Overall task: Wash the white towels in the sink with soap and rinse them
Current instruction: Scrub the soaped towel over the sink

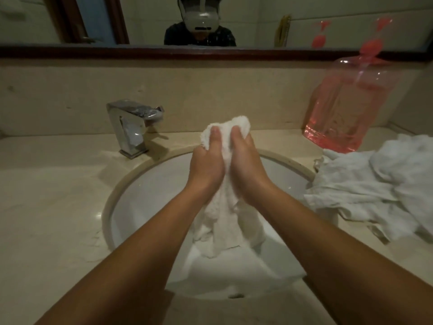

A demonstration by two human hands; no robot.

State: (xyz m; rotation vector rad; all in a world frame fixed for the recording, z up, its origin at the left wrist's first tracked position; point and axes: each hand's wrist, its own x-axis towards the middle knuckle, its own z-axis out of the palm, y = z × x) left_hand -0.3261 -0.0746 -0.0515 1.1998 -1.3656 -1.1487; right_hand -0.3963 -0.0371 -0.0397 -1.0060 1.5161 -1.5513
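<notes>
- Beige stone made up the surface [54, 207], which ran round the oval white sink [150, 181] set into it.
- A heap of white towels [375, 191] lay on the surface right of the sink, one edge hanging over the rim.
- One white towel [225, 216] was held above the basin, its lower end trailing down onto more white cloth in the bottom.
- A clear bottle of pink soap [339, 113] stood behind the heap, against the back wall.
- The left hand [206, 165] and right hand [246, 163] met palm to palm, each grip closed round the towel's bunched upper part, fingers curled into the cloth.
- A chrome tap [133, 127] stood at the sink's far left.
</notes>
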